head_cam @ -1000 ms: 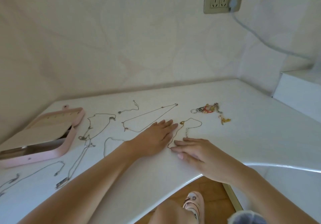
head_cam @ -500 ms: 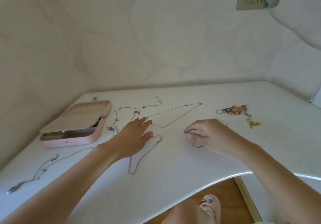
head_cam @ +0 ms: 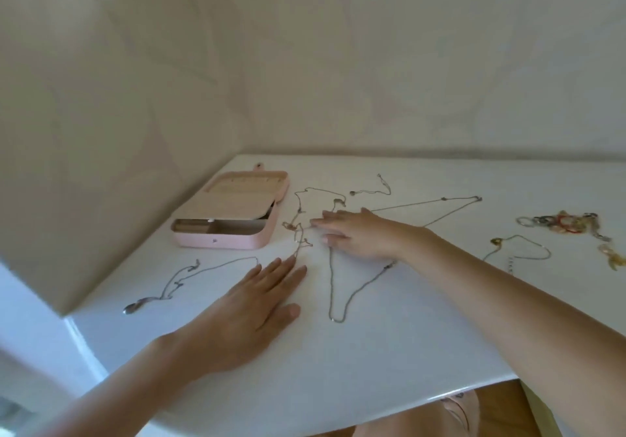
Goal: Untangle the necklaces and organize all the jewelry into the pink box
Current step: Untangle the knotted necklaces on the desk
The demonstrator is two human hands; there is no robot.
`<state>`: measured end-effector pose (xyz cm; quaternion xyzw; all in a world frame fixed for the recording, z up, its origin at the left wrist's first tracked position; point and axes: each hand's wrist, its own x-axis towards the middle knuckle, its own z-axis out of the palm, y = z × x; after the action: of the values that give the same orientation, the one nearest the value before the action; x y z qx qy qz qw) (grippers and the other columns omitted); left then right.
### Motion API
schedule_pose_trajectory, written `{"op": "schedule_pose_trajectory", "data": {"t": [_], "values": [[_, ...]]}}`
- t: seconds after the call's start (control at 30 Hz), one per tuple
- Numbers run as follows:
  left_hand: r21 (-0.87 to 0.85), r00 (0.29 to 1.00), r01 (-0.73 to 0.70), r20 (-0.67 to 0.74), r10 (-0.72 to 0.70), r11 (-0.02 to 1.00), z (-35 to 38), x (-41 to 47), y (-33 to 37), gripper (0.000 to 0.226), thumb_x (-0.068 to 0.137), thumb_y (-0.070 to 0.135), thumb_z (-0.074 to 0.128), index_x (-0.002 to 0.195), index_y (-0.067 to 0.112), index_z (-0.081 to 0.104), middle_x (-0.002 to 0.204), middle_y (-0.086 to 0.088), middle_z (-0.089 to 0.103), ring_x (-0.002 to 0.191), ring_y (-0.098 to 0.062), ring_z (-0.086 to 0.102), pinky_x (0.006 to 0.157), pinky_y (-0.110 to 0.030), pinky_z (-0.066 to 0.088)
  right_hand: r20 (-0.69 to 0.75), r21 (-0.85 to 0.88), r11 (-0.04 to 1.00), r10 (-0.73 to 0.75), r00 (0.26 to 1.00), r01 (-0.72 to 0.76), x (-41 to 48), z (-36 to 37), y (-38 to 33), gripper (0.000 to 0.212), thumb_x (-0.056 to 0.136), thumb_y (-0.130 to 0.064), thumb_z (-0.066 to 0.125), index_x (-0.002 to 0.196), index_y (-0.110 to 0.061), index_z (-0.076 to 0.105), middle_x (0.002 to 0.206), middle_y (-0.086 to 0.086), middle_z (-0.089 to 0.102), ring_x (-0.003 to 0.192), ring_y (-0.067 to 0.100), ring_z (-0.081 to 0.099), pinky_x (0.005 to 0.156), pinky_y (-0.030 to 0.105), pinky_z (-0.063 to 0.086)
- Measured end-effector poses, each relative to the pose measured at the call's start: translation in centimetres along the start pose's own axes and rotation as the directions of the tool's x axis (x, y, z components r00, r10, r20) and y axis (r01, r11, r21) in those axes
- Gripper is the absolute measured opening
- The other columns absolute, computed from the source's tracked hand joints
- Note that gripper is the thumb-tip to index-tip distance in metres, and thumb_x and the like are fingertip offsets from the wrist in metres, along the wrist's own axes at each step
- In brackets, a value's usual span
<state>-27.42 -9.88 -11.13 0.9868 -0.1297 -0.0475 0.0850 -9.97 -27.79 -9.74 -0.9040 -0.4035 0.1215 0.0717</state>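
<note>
Necklaces (head_cam: 423,204) lie strewn in thin loops over the white tabletop (head_cam: 406,352), all of them outside the pink box (head_cam: 223,241). That box sits just beyond the left hand (head_cam: 250,311) and to the left of the right hand (head_cam: 362,236), its lid pushed partly aside so that the front compartments show. The left hand lies flat, palm down, released, its fingers straight and close together, their tips just short of a knotted chain (head_cam: 299,233) that runs up toward the box's near corner. The right hand is likewise released and stretched out, with its fingers pointing left and resting beside that same knotted chain. A long loop (head_cam: 330,277) comes out from under its palm toward the person. Left of the left hand lies a pendant chain (head_cam: 176,282). Well to the right of the right hand are a gold-charm necklace (head_cam: 497,241) and, beyond it, a heap of rings (head_cam: 562,225).
</note>
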Motion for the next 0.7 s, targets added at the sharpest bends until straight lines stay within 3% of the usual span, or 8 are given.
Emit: {"op": "schedule_pose_trajectory", "data": {"t": [0.07, 0.23, 0.3, 0.37, 0.43, 0.5, 0.6, 0.7], "values": [[0.023, 0.999, -0.034, 0.025, 0.033, 0.999, 0.3, -1.1, -0.4, 0.061, 0.085, 0.066, 0.003, 0.142, 0.051, -0.012, 0.148, 0.027, -0.026, 0.133, 0.010, -0.030, 0.109, -0.018, -0.023, -0.023, -0.069, 0.994, 0.085, 0.996, -0.086, 0.6, 0.1, 0.7, 0.052, 0.100, -0.049, 0.021, 0.150, -0.036, 0.013, 0.160, -0.004, 0.003, 0.147, 0.019, 0.004, 0.116, 0.052, -0.003], [0.035, 0.993, -0.101, 0.056, 0.099, 0.994, -0.1, -2.9, -0.7, 0.066, 0.086, 0.073, 0.013, 0.140, 0.053, -0.018, 0.149, 0.032, -0.021, 0.136, 0.006, -0.027, 0.112, -0.024, -0.021, -0.152, -0.122, 0.953, 0.260, 0.954, -0.279, 0.1, -0.4, 3.3, 0.054, 0.098, -0.054, 0.021, 0.146, -0.031, 0.025, 0.157, 0.000, 0.019, 0.141, 0.027, 0.024, 0.112, 0.058, 0.004], [0.030, 0.996, -0.085, 0.035, 0.084, 0.996, -0.3, -3.2, -0.4, 0.073, 0.086, 0.072, 0.020, 0.139, 0.048, -0.024, 0.147, 0.032, -0.022, 0.133, 0.012, -0.027, 0.111, -0.019, -0.021, -0.169, -0.107, 0.945, 0.289, 0.942, -0.309, 0.2, -0.3, 3.8, 0.055, 0.097, -0.056, 0.022, 0.145, -0.031, 0.028, 0.156, 0.001, 0.023, 0.140, 0.026, 0.026, 0.111, 0.058, 0.005], [-0.001, 1.000, 0.008, 0.022, -0.008, 1.000, -0.3, -3.5, -0.1, 0.081, 0.083, 0.074, 0.025, 0.137, 0.045, -0.027, 0.137, 0.037, -0.028, 0.118, 0.025, -0.035, 0.101, -0.005, -0.024, -0.196, -0.083, 0.936, 0.322, 0.926, -0.343, 0.4, 0.0, 4.0, 0.054, 0.096, -0.057, 0.024, 0.142, -0.031, 0.032, 0.150, 0.002, 0.034, 0.136, 0.027, 0.033, 0.111, 0.058, 0.007], [-0.010, 0.998, 0.061, 0.008, -0.061, 0.998, -0.1, -3.8, -0.2, 0.085, 0.077, 0.079, 0.023, 0.139, 0.044, -0.024, 0.134, 0.037, -0.031, 0.112, 0.027, -0.038, 0.097, -0.002, -0.025, -0.224, -0.073, 0.912, 0.380, 0.898, -0.404, 0.5, 0.1, 4.3, 0.051, 0.095, -0.058, 0.025, 0.138, -0.032, 0.035, 0.142, 0.006, 0.042, 0.129, 0.030, 0.040, 0.108, 0.058, 0.010], [0.022, 0.999, 0.033, -0.005, -0.033, 0.999, 0.5, -3.9, -0.8, 0.085, 0.075, 0.084, 0.017, 0.143, 0.045, -0.016, 0.145, 0.029, -0.027, 0.125, 0.020, -0.033, 0.108, -0.012, -0.021, -0.235, -0.064, 0.886, 0.433, 0.870, -0.459, 0.4, 0.0, 4.9, 0.048, 0.095, -0.058, 0.024, 0.136, -0.035, 0.035, 0.137, 0.011, 0.045, 0.125, 0.033, 0.042, 0.108, 0.059, 0.010], [-0.025, 0.999, 0.026, -0.018, -0.026, 0.999, 0.7, -4.2, -1.8, 0.072, 0.073, 0.087, 0.019, 0.137, 0.061, -0.003, 0.152, 0.021, -0.021, 0.134, 0.010, -0.027, 0.116, -0.026, -0.014, -0.217, -0.068, 0.856, 0.489, 0.845, -0.513, 0.2, -0.4, 6.0, 0.050, 0.095, -0.058, 0.022, 0.140, -0.039, 0.032, 0.141, 0.013, 0.040, 0.129, 0.035, 0.036, 0.110, 0.059, 0.008], [-0.060, 0.999, 0.037, -0.037, -0.040, 0.998, 0.7, -4.7, -2.5, 0.065, 0.071, 0.088, 0.029, 0.130, 0.070, 0.007, 0.154, 0.013, -0.018, 0.136, 0.003, -0.029, 0.111, -0.023, -0.018, -0.193, -0.090, 0.827, 0.532, 0.824, -0.555, 0.1, -0.8, 6.8, 0.053, 0.095, -0.061, 0.019, 0.144, -0.042, 0.027, 0.148, 0.015, 0.032, 0.135, 0.036, 0.028, 0.111, 0.058, 0.007]]}}
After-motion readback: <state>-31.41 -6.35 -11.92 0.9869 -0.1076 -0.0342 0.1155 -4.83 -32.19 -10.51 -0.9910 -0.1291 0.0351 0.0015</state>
